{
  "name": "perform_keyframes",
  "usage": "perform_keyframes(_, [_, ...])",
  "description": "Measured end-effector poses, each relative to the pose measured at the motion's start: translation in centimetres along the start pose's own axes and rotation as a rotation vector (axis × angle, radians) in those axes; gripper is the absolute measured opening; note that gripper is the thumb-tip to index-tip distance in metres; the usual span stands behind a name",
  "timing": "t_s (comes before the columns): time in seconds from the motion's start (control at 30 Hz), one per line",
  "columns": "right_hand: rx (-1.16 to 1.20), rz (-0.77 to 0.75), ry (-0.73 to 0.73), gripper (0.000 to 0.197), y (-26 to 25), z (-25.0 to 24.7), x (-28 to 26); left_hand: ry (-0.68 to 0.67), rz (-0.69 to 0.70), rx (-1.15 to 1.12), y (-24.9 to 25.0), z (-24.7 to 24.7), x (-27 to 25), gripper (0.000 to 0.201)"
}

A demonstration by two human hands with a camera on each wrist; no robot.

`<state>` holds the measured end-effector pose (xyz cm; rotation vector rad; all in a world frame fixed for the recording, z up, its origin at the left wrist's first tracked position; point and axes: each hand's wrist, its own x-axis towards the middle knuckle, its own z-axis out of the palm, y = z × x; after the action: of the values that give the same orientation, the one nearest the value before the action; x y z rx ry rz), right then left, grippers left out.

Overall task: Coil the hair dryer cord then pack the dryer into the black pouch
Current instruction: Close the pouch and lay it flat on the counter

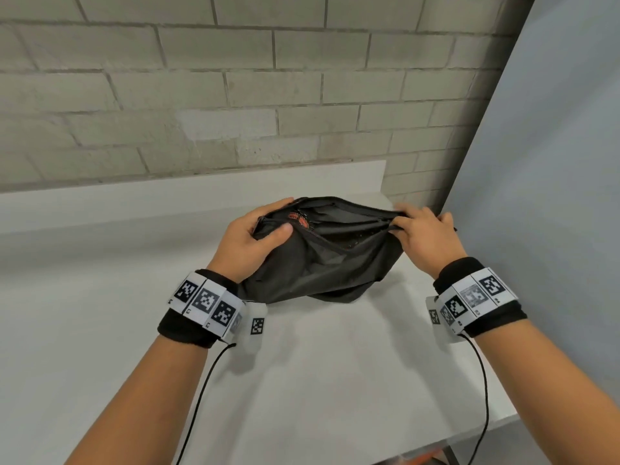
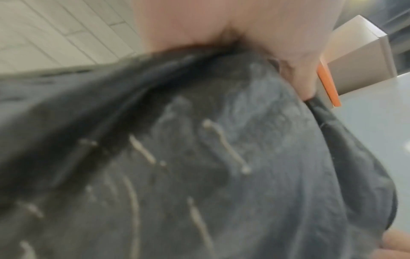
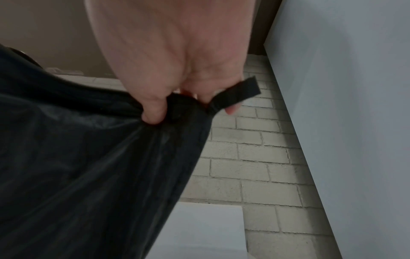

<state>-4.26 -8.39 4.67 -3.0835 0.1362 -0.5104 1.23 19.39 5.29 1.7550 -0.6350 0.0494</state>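
The black pouch (image 1: 322,263) lies on the white table (image 1: 100,297), bulging, its zip mouth partly agape along the top. Through the gap a red, mesh-covered part of the hair dryer (image 1: 298,219) shows; the cord is hidden. My left hand (image 1: 258,233) grips the pouch's left end, thumb on the front fabric, fingers behind. My right hand (image 1: 419,226) pinches the right end of the zip edge. In the right wrist view the right hand (image 3: 177,106) bunches black pouch fabric (image 3: 88,157) beside a black tab (image 3: 237,92). The left wrist view is filled by blurred pouch fabric (image 2: 199,157).
A pale brick wall (image 1: 235,95) rises behind the table's low back lip (image 1: 201,186). A grey-blue panel (image 1: 553,162) stands close on the right. An orange-edged white box (image 2: 355,61) shows in the left wrist view.
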Motion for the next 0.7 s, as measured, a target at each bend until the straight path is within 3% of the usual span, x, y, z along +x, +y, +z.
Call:
perform_keyframes(0.1, [-0.005,0.042,-0.067,0.028,0.7,-0.5,0.4,0.132,-0.053,-0.036,0.3,1.0,0.3,0.019])
perform_keyframes(0.2, [0.092,0.031,0.067,0.025,1.6,-2.0,0.7,0.324,-0.079,-0.069,0.7,1.2,0.8,0.016])
perform_keyframes(0.4, [0.017,-0.136,0.356,0.018,3.2,-4.3,1.9,0.477,-0.094,-0.056,1.0,0.5,1.7,0.023])
perform_keyframes(0.6, [0.338,-0.215,0.373,0.026,2.8,-7.0,2.3,0.517,-0.131,0.007,1.5,0.8,1.7,0.024])
perform_keyframes(0.7, [0.389,-0.221,0.275,0.020,3.2,-7.9,2.3,0.581,-0.138,0.018,1.5,0.5,1.9,0.015])
